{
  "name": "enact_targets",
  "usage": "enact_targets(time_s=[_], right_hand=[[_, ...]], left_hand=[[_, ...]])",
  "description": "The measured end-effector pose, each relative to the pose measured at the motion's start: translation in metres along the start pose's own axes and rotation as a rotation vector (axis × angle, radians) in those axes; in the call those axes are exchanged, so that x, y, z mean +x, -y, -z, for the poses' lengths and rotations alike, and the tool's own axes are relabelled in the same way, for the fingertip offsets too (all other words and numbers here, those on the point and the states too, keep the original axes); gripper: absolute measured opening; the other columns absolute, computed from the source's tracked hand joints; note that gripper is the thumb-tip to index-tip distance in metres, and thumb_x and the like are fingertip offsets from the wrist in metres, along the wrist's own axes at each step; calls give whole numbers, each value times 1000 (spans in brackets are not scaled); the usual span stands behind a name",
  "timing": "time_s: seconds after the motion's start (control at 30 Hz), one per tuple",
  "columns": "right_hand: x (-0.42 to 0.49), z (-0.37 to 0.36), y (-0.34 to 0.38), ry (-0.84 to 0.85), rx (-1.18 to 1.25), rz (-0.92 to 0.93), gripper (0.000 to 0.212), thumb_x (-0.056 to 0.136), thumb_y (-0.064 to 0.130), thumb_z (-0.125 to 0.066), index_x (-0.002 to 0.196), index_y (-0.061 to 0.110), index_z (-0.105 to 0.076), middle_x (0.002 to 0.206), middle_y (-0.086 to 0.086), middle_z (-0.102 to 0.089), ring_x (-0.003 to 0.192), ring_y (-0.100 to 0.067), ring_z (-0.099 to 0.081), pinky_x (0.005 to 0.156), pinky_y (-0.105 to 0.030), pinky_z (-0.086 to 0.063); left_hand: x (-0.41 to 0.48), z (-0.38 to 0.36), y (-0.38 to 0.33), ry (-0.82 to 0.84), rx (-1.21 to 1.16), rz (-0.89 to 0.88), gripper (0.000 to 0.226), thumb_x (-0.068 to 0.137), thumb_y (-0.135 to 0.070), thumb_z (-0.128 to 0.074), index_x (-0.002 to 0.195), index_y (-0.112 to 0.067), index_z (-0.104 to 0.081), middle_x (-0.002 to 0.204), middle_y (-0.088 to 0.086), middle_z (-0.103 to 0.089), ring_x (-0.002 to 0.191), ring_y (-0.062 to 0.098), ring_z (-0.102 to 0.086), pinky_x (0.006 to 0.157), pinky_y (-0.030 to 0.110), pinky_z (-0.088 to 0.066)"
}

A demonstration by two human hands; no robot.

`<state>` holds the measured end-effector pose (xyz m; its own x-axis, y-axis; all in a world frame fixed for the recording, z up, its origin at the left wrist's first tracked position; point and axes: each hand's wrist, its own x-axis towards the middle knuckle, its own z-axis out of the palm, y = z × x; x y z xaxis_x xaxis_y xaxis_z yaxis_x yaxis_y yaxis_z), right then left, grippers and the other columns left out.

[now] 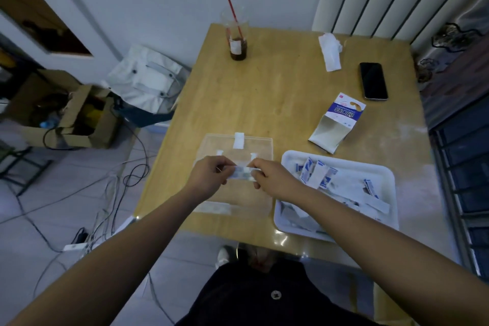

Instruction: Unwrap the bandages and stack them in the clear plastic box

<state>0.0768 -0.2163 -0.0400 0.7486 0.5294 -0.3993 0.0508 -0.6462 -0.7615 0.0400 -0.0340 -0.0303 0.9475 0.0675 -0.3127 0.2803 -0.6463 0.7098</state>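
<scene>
Both hands meet above the clear plastic box (262, 145), which sits on the wooden table near its front edge. My left hand (209, 177) pinches the left end of a small wrapped bandage (242, 173), white with blue print. The other end is pinched by my right hand (272, 180). The bandage is stretched flat between the fingers. A white latch (239, 140) marks the box's far rim. What lies inside the box is blurred and partly hidden by the hands. To the right, a white tray (383, 172) holds several wrapped bandages (317, 173) and torn wrappers.
An open blue-and-white bandage carton (336, 122) lies behind the tray. A black phone (373, 81) and a crumpled tissue (329, 51) are at the far right. A plastic cup with dark drink and a red straw (236, 37) stands at the far edge. Cables cross the floor on the left.
</scene>
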Motion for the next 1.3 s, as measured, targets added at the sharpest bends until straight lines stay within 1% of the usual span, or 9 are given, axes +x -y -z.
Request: enact_targets(time_s=[0.13,0.23,0.4,0.73,0.83,0.9,1.0,1.13,1.3], right_hand=[[11,-26,10,57,-14,-43,8,98,15,-46,98,16,-53,82,-2,-73,72,-14,-66,72,-32,-52],[25,-41,15,51,-62,-116,12,95,17,-52,85,20,-59,90,-2,-74,82,-16,-65,79,-34,-52],[48,-69,20,111,-162,-229,14,88,17,-64,95,11,-74,97,-1,-71,90,-18,-63,81,-29,-50],[55,-93,19,167,-195,-298,26,75,15,-80,99,11,-70,102,-4,-70,94,-18,-64,77,-26,-47],[53,-91,14,187,-213,-280,8,80,14,-73,78,18,-67,91,-4,-66,86,-18,-59,71,-24,-40],[49,-90,9,164,-237,-259,9,84,10,-67,92,14,-69,102,-7,-68,96,-22,-61,76,-27,-43],[45,-87,5,173,-276,-245,35,88,5,-58,122,10,-64,122,-9,-64,113,-25,-58,93,-31,-45],[44,-90,2,287,-290,-225,30,87,4,-58,114,8,-69,115,-13,-67,104,-27,-62,92,-38,-49],[41,-87,7,376,-315,-186,32,92,11,-56,123,4,-62,120,-14,-63,109,-28,-58,84,-30,-42]], left_hand=[[-8,15,24,5,268,-26,13,91,-23,-62,94,-17,-73,72,-8,-63,65,6,-54,56,20,-37],[-12,20,41,10,377,-43,20,91,-21,-61,108,-15,-69,97,1,-65,84,16,-61,75,27,-45],[-12,20,52,55,413,-105,30,90,-6,-56,118,-12,-65,113,5,-58,96,21,-61,83,24,-42],[5,0,58,442,862,-124,28,89,0,-49,109,-9,-68,108,9,-67,100,26,-62,82,33,-47],[11,-9,63,519,888,-111,33,91,0,-49,120,-10,-62,117,9,-64,107,26,-60,87,33,-47],[13,-14,65,558,901,-108,37,92,1,-48,125,-10,-59,123,10,-60,112,26,-57,92,33,-47],[12,-18,66,575,916,-110,34,92,1,-47,123,-7,-59,124,12,-59,113,27,-56,94,33,-46],[8,-19,62,568,925,-101,28,94,0,-43,116,-4,-60,121,15,-55,108,28,-56,89,32,-43],[7,-17,59,652,930,-50,26,96,-4,-41,113,-4,-60,115,14,-61,104,28,-59,84,32,-45]])
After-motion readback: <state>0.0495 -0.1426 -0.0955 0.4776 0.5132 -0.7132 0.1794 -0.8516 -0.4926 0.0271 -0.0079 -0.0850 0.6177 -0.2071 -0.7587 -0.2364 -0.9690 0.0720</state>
